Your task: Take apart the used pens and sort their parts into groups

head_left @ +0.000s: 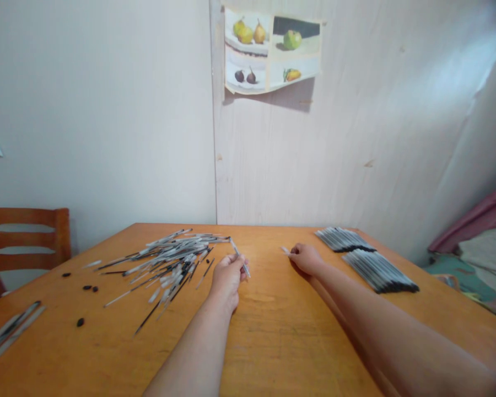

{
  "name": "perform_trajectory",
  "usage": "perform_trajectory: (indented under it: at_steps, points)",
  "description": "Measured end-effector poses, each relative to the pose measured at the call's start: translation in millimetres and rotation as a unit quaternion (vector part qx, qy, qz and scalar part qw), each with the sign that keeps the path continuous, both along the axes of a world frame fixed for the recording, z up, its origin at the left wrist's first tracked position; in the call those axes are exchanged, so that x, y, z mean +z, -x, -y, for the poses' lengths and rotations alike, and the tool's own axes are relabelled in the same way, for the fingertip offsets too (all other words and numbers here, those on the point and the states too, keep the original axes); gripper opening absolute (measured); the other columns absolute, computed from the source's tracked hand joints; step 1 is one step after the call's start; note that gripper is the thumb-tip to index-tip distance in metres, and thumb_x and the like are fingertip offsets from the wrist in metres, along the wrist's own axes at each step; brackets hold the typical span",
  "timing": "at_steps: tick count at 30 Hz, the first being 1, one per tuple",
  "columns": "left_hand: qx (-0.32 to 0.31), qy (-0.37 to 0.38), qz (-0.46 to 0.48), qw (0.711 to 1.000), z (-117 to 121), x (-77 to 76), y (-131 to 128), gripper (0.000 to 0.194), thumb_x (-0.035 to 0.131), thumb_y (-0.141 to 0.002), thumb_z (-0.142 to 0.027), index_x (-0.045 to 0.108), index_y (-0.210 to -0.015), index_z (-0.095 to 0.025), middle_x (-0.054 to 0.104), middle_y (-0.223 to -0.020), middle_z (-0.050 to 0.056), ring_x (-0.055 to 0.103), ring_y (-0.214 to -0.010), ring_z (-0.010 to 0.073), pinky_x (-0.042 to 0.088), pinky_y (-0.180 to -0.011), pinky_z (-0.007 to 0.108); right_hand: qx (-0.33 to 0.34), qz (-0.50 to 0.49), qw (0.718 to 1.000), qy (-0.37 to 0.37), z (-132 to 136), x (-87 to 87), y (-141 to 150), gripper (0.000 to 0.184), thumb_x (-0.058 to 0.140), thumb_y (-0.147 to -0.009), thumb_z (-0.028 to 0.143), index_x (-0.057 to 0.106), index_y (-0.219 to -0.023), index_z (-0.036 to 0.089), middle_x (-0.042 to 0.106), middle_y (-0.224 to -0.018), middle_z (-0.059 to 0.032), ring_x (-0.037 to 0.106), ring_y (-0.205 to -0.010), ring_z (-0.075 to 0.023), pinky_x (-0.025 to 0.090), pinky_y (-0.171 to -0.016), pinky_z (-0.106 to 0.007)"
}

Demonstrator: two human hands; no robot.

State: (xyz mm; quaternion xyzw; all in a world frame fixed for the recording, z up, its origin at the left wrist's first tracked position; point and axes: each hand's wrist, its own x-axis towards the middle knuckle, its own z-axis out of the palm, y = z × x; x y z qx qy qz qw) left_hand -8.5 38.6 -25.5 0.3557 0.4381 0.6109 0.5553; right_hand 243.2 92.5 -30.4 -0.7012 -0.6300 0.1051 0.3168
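Note:
My left hand [227, 278] is closed around a slim clear pen [233, 246] with a dark tip, holding it at a slant above the table. To its left lies a loose heap of pen parts [176, 253], a mix of clear tubes, thin black refills and small translucent pieces. My right hand [308, 258] is further right, low over the tabletop, its fingers pinched on a small translucent piece [285, 251] that looks like a pen cap. The fingertips of that hand are partly hidden by its back.
Two neat rows of pens, a far row [341, 238] and a near row [378, 269], lie at the right on the wooden table [273, 342]. Several small black plugs [80, 322] and more tubes [12, 331] lie at the left. A chair [25, 237] stands beyond the left edge.

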Motion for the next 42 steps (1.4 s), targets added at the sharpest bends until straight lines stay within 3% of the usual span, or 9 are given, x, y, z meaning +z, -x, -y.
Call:
perform_trajectory:
  at_steps: [7, 11, 13, 16, 20, 34, 42]
  points:
    - [0.007, 0.018, 0.075, 0.997, 3.0, 11.0, 0.1, 0.019, 0.073, -0.074, -0.023, 0.058, -0.084, -0.015, 0.069, -0.078, 0.005, 0.065, -0.066, 0.0104, 0.047, -0.06, 0.02, 0.085, -0.126, 0.988, 0.014, 50.5, 14.3, 34.6, 0.012, 0.059, -0.077, 0.022, 0.056, -0.066, 0.018, 0.056, -0.057, 0.0021, 0.049, -0.053, -0.0104, 0.036, -0.05, -0.021]
    - [-0.002, 0.019, 0.102, 0.995, 7.3, 18.2, -2.8, 0.018, 0.073, -0.075, -0.021, 0.058, -0.082, -0.016, 0.07, -0.08, 0.005, 0.066, -0.068, 0.0106, 0.049, -0.061, 0.02, 0.192, -0.398, 0.892, 0.1, 89.3, 24.7, 59.7, 0.016, 0.064, -0.08, 0.031, 0.059, -0.074, 0.017, 0.063, -0.066, 0.0001, 0.05, -0.051, -0.0075, 0.037, -0.046, -0.018]
    - [-0.011, 0.02, 0.105, 0.994, 10.1, 20.6, -4.6, 0.019, 0.074, -0.076, -0.022, 0.058, -0.082, -0.016, 0.07, -0.08, 0.005, 0.066, -0.067, 0.0099, 0.049, -0.061, 0.019, 0.204, -0.457, 0.857, 0.121, 103.1, 26.2, 70.3, 0.019, 0.065, -0.081, 0.034, 0.06, -0.075, 0.016, 0.066, -0.069, -0.0023, 0.053, -0.05, -0.0073, 0.039, -0.045, -0.017]
    - [-0.024, 0.016, 0.106, 0.994, 13.9, 22.3, -6.5, 0.02, 0.074, -0.076, -0.023, 0.057, -0.082, -0.016, 0.07, -0.08, 0.004, 0.066, -0.066, 0.0093, 0.049, -0.06, 0.019, 0.209, -0.493, 0.833, 0.137, 114.8, 24.0, 81.9, 0.022, 0.065, -0.083, 0.034, 0.06, -0.074, 0.015, 0.065, -0.062, -0.0026, 0.054, -0.045, -0.0079, 0.042, -0.043, -0.018]
    - [-0.038, 0.007, 0.093, 0.995, 16.4, 22.7, -8.0, 0.019, 0.073, -0.077, -0.024, 0.057, -0.083, -0.017, 0.07, -0.081, 0.004, 0.066, -0.066, 0.0092, 0.048, -0.059, 0.018, 0.186, -0.523, 0.821, 0.135, 120.0, 20.8, 89.1, 0.027, 0.059, -0.089, 0.033, 0.06, -0.07, 0.014, 0.062, -0.053, -0.0016, 0.051, -0.039, -0.0072, 0.041, -0.04, -0.018]
    - [-0.066, -0.026, 0.017, 0.997, 19.5, 17.6, -16.6, 0.028, 0.075, -0.074, -0.034, 0.057, -0.085, -0.016, 0.069, -0.076, 0.004, 0.063, -0.063, 0.0099, 0.049, -0.063, 0.022, 0.173, -0.582, 0.786, 0.116, 116.0, 18.2, 92.0, 0.02, 0.055, -0.091, 0.024, 0.059, -0.075, 0.015, 0.066, -0.062, -0.0032, 0.053, -0.043, -0.0071, 0.044, -0.04, -0.017]
    - [-0.058, -0.039, -0.006, 0.998, 24.0, 18.9, -21.3, 0.029, 0.075, -0.074, -0.035, 0.056, -0.086, -0.016, 0.068, -0.075, 0.003, 0.063, -0.065, 0.0101, 0.048, -0.064, 0.021, 0.188, -0.571, 0.792, 0.104, 117.1, 18.5, 89.3, 0.011, 0.065, -0.086, 0.024, 0.061, -0.082, 0.014, 0.066, -0.068, -0.0028, 0.055, -0.048, -0.0066, 0.046, -0.045, -0.017]
